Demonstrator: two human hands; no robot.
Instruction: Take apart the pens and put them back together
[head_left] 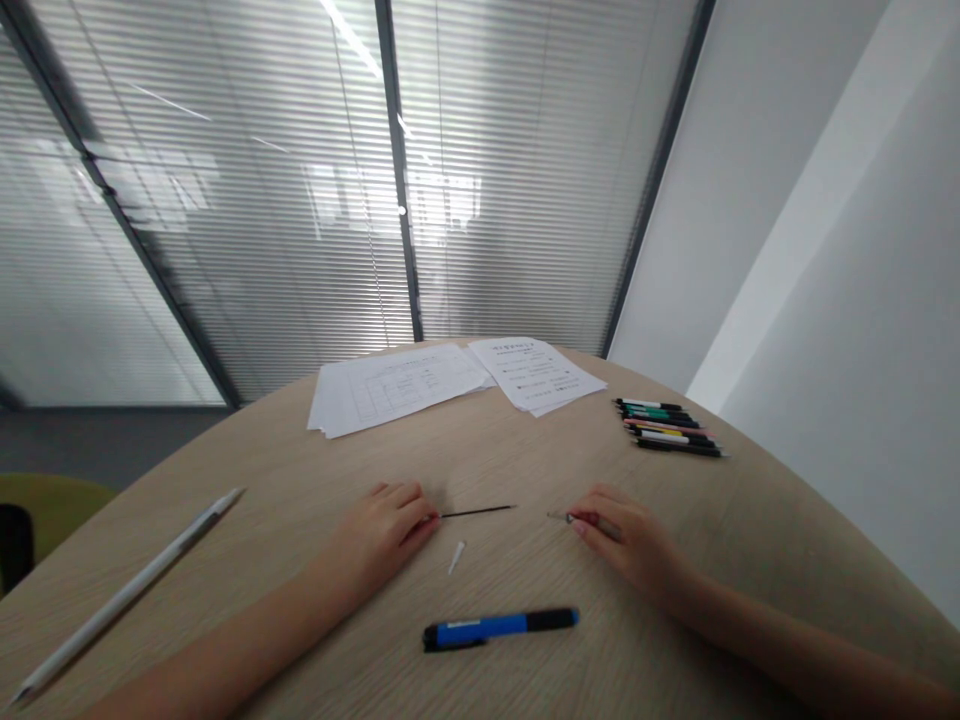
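Between the thumb and fingers of my left hand (391,518) is one end of a thin dark pen refill (480,511), which points right across the table. My right hand (624,535) is closed in a pinch on a tiny metallic piece that looks like a pen spring (559,516). A gap separates this piece from the refill's tip. Just below the refill lies a small white cone-shaped piece (457,557), apart from both hands. Closer to me, a blue and black pen barrel (501,627) with a clip rests on the table.
Printed sheets (405,385) and more papers (536,372) lie at the table's far side. Several pens (667,428) are lined up at the right. A long white stick-like object (131,595) lies at the left. The round wooden table (300,480) curves away towards glass with blinds.
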